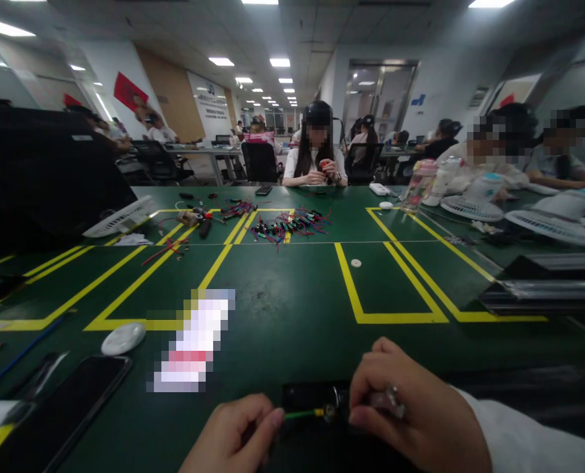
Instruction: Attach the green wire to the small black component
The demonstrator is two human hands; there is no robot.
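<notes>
My left hand (236,433) is at the lower middle, its thumb and forefinger pinched on a green wire (301,414). The wire's right end has a yellow band and what looks like a round metal terminal (328,412). This end lies over a dark black piece (300,392) at the table's near edge. Just right of it, my right hand (415,407) has its fingers closed round a small shiny, partly clear object (388,399). Its kind cannot be made out.
A lit phone (198,341) and a white round disc (123,338) lie left on the green table (282,315). A dark phone (85,401) is nearer. Red and blue wired parts (292,223) are piled farther back. Across sits a person (317,154). White fans (474,200) stand right.
</notes>
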